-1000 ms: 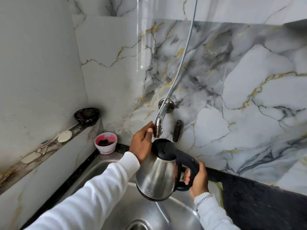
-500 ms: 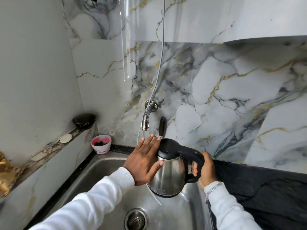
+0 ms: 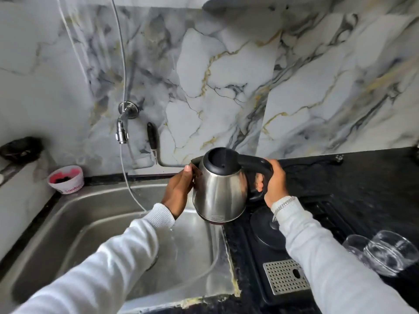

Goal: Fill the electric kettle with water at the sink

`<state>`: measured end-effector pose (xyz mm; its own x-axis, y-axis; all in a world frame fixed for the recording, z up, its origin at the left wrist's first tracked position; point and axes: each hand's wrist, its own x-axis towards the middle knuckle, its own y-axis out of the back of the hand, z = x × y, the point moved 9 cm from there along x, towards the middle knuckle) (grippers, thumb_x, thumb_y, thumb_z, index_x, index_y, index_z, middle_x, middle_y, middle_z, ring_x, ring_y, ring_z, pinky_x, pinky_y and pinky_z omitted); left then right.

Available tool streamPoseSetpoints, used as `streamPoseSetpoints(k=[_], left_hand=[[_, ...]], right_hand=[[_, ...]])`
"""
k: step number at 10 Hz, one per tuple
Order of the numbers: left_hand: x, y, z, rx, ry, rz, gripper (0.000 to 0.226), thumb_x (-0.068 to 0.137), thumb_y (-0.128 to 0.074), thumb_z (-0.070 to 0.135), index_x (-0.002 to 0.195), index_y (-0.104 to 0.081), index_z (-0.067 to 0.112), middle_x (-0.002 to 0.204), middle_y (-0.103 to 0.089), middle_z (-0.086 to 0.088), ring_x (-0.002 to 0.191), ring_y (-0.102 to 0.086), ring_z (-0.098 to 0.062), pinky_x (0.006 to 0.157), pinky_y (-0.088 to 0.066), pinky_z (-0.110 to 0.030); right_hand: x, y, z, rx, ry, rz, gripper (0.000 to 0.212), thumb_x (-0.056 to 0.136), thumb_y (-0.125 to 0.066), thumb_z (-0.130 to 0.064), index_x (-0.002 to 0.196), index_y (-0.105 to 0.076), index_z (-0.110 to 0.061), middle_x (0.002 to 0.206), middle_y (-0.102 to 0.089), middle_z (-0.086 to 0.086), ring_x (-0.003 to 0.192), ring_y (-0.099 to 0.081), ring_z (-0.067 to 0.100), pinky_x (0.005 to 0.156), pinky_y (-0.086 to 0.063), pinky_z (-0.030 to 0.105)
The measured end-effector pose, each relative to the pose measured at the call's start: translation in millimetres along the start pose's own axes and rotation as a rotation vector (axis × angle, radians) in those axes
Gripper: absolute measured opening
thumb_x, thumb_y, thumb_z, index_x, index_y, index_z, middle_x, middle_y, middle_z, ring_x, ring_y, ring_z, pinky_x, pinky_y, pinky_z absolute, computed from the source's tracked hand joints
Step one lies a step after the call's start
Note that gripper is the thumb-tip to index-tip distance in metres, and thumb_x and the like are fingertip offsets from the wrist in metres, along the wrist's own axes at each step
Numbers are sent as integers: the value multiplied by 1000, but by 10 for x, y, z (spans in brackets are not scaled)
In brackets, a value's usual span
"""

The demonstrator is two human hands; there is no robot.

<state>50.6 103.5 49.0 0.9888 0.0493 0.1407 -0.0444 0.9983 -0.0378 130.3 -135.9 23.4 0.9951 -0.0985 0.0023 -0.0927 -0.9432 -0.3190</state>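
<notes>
A steel electric kettle with a black lid, closed, hangs in the air over the sink's right rim. My right hand grips its black handle. My left hand is pressed against the kettle's left side near the spout. The steel sink lies below and to the left. The wall tap is well to the left of the kettle, and a thin stream of water runs from it into the basin. A round black kettle base sits on the counter just under my right wrist.
Two clear glasses lie on the black counter at the right. A perforated metal drain tray sits near the front. A pink-and-white cup stands at the sink's back left corner. A dark bowl rests on the left ledge.
The kettle has moved right, away from under the tap, toward the counter. Its lid went from open to closed. My left hand left the tap and now steadies the kettle's side.
</notes>
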Motion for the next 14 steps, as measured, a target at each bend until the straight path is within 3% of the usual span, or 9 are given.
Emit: streamPoseSetpoints(k=[1, 3, 4, 5, 8, 11, 12, 13, 14], left_hand=[[104, -399, -92, -2, 8, -22, 37, 88, -40, 56, 72, -71, 45, 80, -65, 17, 80, -54, -3, 79, -43, -22], [216, -1141, -485, -4, 76, -68, 33, 76, -43, 68, 77, -72, 51, 78, -73, 28, 84, -65, 5, 88, -47, -31], [188, -1409, -677, -2, 144, -86, 44, 66, -46, 80, 78, -73, 47, 83, -72, 14, 91, -63, -13, 98, -47, -46], [167, -1543, -810, 14, 180, -103, 55, 57, -47, 89, 82, -72, 47, 88, -73, 14, 96, -63, -14, 100, -48, -45], [150, -1649, -731, 67, 149, -135, 45, 73, -41, 79, 97, -68, 52, 118, -70, 5, 116, -61, -15, 108, -43, -48], [93, -1550, -805, 48, 116, -153, 52, 71, -42, 83, 91, -71, 44, 109, -72, -12, 103, -65, -32, 102, -45, -58], [57, -1548, -747, 90, 122, -197, 54, 72, -40, 82, 98, -70, 45, 115, -72, -6, 113, -63, -28, 106, -44, -53], [148, -1399, -516, 188, 47, -193, 71, 78, -37, 75, 128, -57, 29, 136, -60, -4, 130, -52, -17, 116, -34, -44], [260, -1098, -101, 450, -114, -94, 66, 87, -33, 60, 137, -47, 21, 142, -54, -4, 133, -45, -12, 110, -31, -26]], right_hand=[[35, 476, -125, 10, 32, 64, 43, 85, -45, -38, 49, -53, -14, 36, -38, 4, 31, -28, 20, 42, -14, 37], [86, 1388, -168, 8, 12, 192, 40, 81, -48, -40, 54, -46, -11, 36, -36, 4, 33, -28, 20, 37, -19, 31], [79, 1715, -98, -12, -11, 223, 41, 82, -47, -40, 52, -44, -11, 35, -36, 3, 33, -27, 21, 39, -18, 33], [88, 1891, -21, -10, -38, 218, 48, 85, -44, -39, 43, -47, -16, 34, -35, 3, 33, -27, 21, 42, -15, 36], [130, 1945, 7, -22, -54, 205, 50, 85, -40, -42, 40, -47, -19, 37, -37, 3, 37, -28, 22, 50, -15, 42], [38, 1927, 58, -17, -50, 317, 37, 88, -44, -32, 61, -53, -9, 43, -45, 4, 43, -36, 21, 46, -29, 31], [-40, 1969, -2, 3, -27, 372, 30, 87, -48, -23, 63, -58, -9, 43, -52, 1, 43, -46, 19, 47, -36, 27], [57, 1890, -392, -128, 121, 374, 23, 86, -55, -12, 66, -66, -7, 60, -65, 7, 55, -60, 16, 60, -48, 27], [146, 1486, -908, -377, 269, 220, 24, 92, -53, -16, 77, -69, -7, 72, -68, 9, 57, -62, 10, 62, -47, 23]])
